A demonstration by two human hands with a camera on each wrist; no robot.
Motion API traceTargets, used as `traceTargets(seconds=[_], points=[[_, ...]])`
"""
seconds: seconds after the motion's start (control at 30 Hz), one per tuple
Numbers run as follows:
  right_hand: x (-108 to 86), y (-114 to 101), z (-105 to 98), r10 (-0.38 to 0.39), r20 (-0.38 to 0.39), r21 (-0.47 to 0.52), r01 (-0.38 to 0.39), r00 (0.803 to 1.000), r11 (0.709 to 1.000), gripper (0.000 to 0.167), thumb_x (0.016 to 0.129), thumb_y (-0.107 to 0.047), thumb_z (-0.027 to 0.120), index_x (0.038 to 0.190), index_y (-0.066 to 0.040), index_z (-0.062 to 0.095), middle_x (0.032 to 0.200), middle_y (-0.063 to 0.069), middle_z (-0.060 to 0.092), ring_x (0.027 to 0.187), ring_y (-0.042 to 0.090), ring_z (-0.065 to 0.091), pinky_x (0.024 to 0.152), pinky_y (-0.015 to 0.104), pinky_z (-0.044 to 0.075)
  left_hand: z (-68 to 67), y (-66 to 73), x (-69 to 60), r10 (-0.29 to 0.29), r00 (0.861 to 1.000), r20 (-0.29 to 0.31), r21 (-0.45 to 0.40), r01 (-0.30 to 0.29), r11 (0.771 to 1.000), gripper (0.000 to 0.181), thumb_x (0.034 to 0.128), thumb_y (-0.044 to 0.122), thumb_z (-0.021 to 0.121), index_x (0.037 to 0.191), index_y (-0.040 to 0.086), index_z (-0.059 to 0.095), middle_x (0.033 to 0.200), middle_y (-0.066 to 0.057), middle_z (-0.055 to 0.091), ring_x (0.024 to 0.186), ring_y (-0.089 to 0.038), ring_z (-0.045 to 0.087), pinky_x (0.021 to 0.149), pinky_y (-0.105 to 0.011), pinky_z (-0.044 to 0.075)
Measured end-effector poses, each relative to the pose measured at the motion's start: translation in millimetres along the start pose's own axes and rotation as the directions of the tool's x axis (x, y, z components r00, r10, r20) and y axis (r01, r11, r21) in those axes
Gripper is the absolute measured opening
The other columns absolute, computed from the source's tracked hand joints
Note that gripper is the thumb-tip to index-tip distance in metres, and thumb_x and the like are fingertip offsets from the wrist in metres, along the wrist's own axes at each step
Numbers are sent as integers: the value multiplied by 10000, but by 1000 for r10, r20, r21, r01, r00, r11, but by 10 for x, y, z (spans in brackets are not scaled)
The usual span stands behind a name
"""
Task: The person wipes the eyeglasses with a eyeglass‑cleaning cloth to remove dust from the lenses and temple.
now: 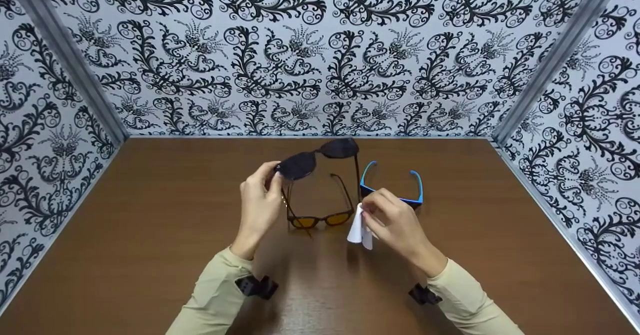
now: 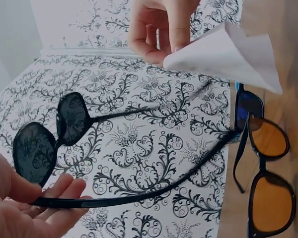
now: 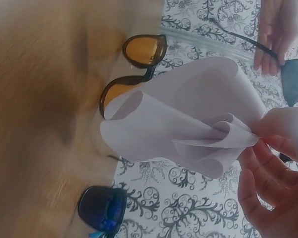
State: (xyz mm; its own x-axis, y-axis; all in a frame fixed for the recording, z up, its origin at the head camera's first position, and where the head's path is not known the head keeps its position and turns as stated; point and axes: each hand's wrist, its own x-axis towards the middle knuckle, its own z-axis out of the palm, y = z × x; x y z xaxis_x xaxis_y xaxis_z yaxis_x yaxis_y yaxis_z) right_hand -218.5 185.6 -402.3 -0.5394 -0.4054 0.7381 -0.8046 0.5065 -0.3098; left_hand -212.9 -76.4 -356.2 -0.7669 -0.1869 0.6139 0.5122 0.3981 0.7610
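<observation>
Near the middle of the head view, the left hand holds a pair of dark sunglasses above the bench. Its grip pinches them at the corner where one temple meets the front, the thumb by a lens and the fingers behind. The two black lenses sit in the upper middle of the frame, tilted up to the right, with both temples unfolded and running down the picture.

Right of centre, the right hand has its grip pinched on one gathered end of a white cloth, thumb against forefinger; the cloth hangs down in loose folds, apart from the dark lenses. Whether this hand also touches the nearby temple, I cannot tell.

Below the sunglasses, at the centre of the frame, amber-lensed glasses lie on the bench with temples unfolded towards the top of the picture. To their right lie blue-framed glasses, temples also pointing up the frame, their front partly hidden by the right hand.

Pale sleeves enter from the lower left and lower right, and black-and-white patterned walls fill the top and both sides
</observation>
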Motion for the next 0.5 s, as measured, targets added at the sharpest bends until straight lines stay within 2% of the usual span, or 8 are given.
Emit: traceTargets(seconds=[0.13,0.2,0.33,0.4,0.5], points=[[40,-77,28,15,-31,46,-13,999,999,248,756,140,700,927,-24,626,892,32,589,759,135,604,645,240,530,28,-28,-22,-68,998,8,29,68,997,153,890,-80,561,989,-65,677,806,-142,697,682,-235,645,613,-343,491],[62,-122,35,23,-43,54,-21,999,998,238,768,136,695,932,-22,624,891,35,586,751,124,595,626,239,531,45,-65,-33,-75,997,12,62,74,995,140,898,-74,553,976,-75,670,804,-151,701,703,-264,669,638,-384,517],[102,-229,24,33,-51,52,-30,998,998,228,779,128,695,932,-24,622,890,34,582,731,118,589,591,261,530,68,-154,-50,-14,1000,-14,202,17,979,95,896,-53,559,913,-71,650,757,-167,680,669,-322,651,620,-456,501],[123,-292,10,28,-55,45,-25,998,999,234,772,130,701,931,-21,622,892,33,582,730,116,594,588,262,529,74,-194,-61,41,999,-29,280,-31,959,73,891,-43,564,881,-68,632,712,-171,654,621,-337,622,586,-484,475],[157,-390,-9,17,-60,43,-14,998,999,244,763,134,705,930,-23,623,894,33,581,728,113,598,592,247,526,79,-248,-74,87,996,-23,357,-73,931,77,895,-21,559,839,-54,602,618,-137,594,531,-297,563,525,-474,446]])
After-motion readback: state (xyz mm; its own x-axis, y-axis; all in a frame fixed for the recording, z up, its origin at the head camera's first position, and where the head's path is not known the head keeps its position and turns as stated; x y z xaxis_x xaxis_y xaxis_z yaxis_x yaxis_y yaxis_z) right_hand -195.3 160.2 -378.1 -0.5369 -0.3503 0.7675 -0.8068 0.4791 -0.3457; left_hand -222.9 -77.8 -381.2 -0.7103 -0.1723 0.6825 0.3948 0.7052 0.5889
